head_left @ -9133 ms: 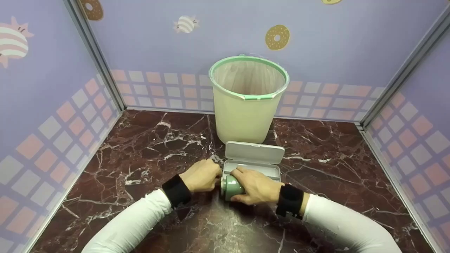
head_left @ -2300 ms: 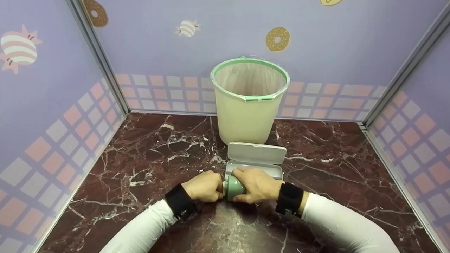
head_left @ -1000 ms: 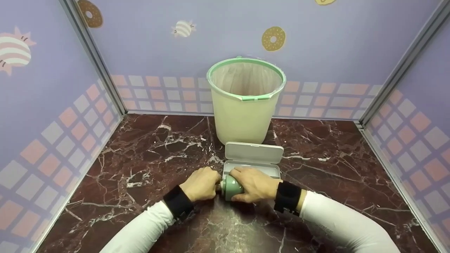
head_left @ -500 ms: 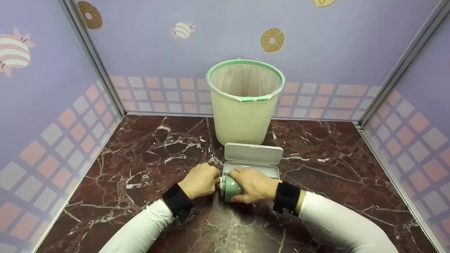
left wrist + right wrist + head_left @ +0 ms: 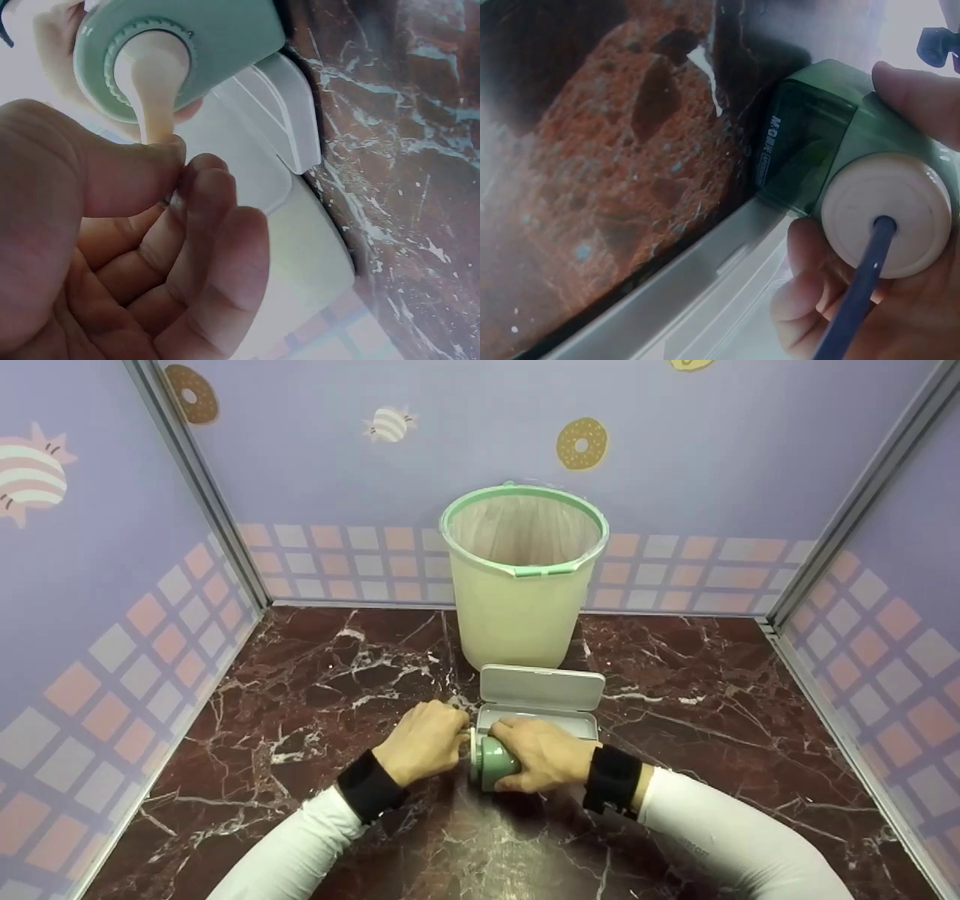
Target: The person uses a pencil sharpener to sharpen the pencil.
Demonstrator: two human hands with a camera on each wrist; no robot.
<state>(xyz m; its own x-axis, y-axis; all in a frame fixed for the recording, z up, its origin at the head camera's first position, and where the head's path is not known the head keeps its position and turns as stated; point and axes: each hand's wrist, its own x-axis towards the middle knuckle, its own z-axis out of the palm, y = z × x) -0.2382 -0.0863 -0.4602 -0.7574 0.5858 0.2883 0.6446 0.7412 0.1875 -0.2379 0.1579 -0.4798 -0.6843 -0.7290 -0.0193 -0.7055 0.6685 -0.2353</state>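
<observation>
A green hand-crank pencil sharpener [image 5: 496,765] lies on the dark marbled surface, held by my right hand [image 5: 547,754] with fingers over the top and thumb on the near side. In the left wrist view, my left hand [image 5: 135,240] pinches the end of the cream crank [image 5: 154,71] between thumb and forefinger. The right wrist view shows a dark blue pencil [image 5: 862,292] standing in the hole of the sharpener's cream disc [image 5: 915,217]; its tip is hidden inside. Beside the sharpener, the shavings box [image 5: 810,142] is dark see-through green.
Just behind the right hand sits a grey pencil case [image 5: 541,688] with its lid raised. A pale green waste bin [image 5: 517,615] with a clear liner stands behind the case. Patterned walls [image 5: 337,472] enclose the surface at the back and both sides.
My left hand has shifted in small arcs at the crank, now a little higher and further from me than 2.3 s ago. The right hand and sharpener stay nearly in place.
</observation>
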